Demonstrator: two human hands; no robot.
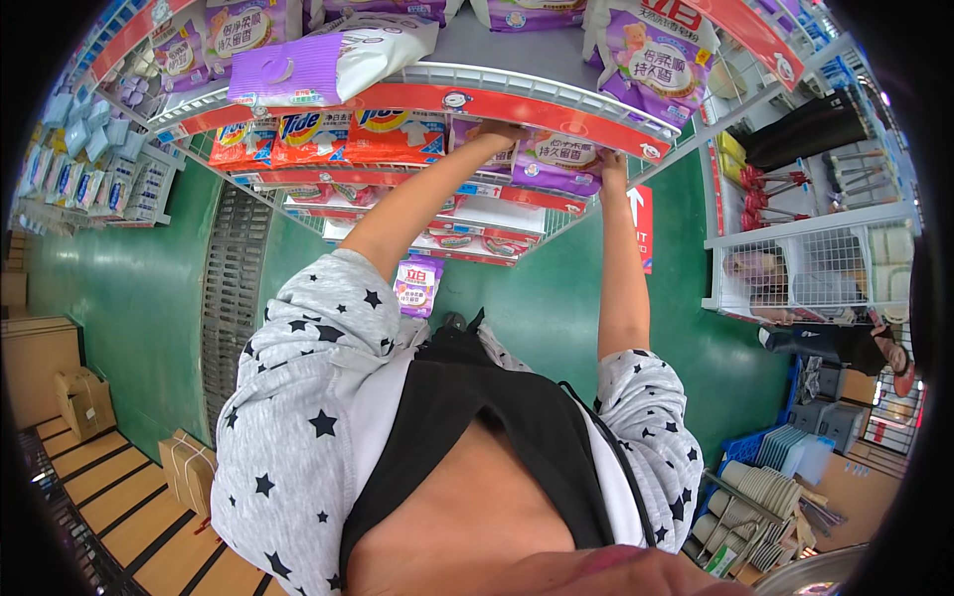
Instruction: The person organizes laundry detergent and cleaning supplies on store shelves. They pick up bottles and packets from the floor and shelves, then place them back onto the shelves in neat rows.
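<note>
A purple bag of washing powder point(557, 162) stands upright at the right end of a middle wire shelf. My right hand point(613, 165) grips its right edge. My left hand point(504, 132) reaches in at its upper left, between it and another purple bag point(477, 145); the shelf above hides the fingers, so their hold cannot be seen. Orange Tide bags point(395, 138) line the same shelf on the left. On the green floor before me, one more purple bag point(417, 287) stands near my feet.
The upper wire shelf point(507, 45), with a red front strip, juts over my hands. A white-and-purple bag point(328, 63) lies across its edge. A floor grate point(235, 298) runs at left, near cardboard boxes point(82, 402). At right stand a rack point(812, 223) and a person point(850, 349).
</note>
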